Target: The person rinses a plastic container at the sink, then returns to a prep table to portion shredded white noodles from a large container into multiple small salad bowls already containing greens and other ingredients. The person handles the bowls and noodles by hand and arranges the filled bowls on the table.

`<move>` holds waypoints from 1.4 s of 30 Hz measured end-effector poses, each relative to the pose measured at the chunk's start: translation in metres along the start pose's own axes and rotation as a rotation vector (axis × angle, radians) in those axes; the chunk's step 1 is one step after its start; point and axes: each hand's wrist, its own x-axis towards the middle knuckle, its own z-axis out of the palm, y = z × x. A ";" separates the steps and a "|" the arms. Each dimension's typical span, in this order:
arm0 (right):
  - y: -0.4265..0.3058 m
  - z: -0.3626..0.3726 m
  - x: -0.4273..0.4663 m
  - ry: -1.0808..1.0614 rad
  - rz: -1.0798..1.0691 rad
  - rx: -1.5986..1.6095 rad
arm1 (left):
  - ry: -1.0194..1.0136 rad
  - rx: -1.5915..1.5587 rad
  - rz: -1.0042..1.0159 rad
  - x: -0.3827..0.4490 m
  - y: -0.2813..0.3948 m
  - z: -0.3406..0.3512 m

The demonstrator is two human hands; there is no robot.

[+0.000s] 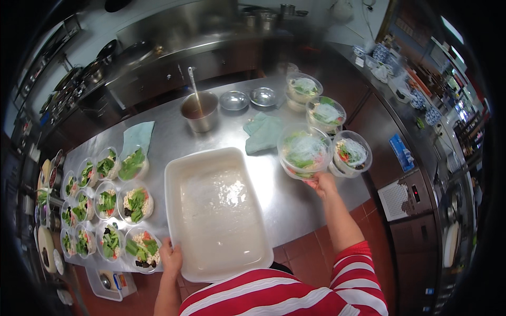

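My right hand [323, 185] grips the near lower side of a round clear plastic bowl [304, 152]. It holds leafy greens, something red and a heap of translucent noodles. Right beside it stands another noodle-topped plastic bowl [351, 153]. A large white plastic tub [215, 209] sits in front of me, its bottom wet and shiny. Between the tub's left rim and a bowl of greens, pale pieces and black fungus [143, 249] is my left hand [170, 256]. Whether its fingers grip the rim or the bowl is unclear.
Rows of filled plastic bowls [106, 200] cover the steel table's left end. Further back are a steel pot [200, 112] with a ladle, two metal dishes [234, 100], and green cloths [264, 133]. More noodle-topped bowls [326, 112] stand at the back right. A plastic bin [110, 290] sits low at left.
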 end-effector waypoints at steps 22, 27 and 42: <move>-0.009 0.147 0.136 -0.098 -0.024 0.134 | 0.156 -0.009 -0.076 -0.011 -0.004 0.001; -0.027 0.117 0.121 -0.096 -0.006 0.135 | 0.124 -0.020 -0.147 -0.011 0.008 0.002; 0.011 0.098 0.144 -0.142 0.108 0.244 | 0.156 0.144 -0.059 -0.009 0.015 0.009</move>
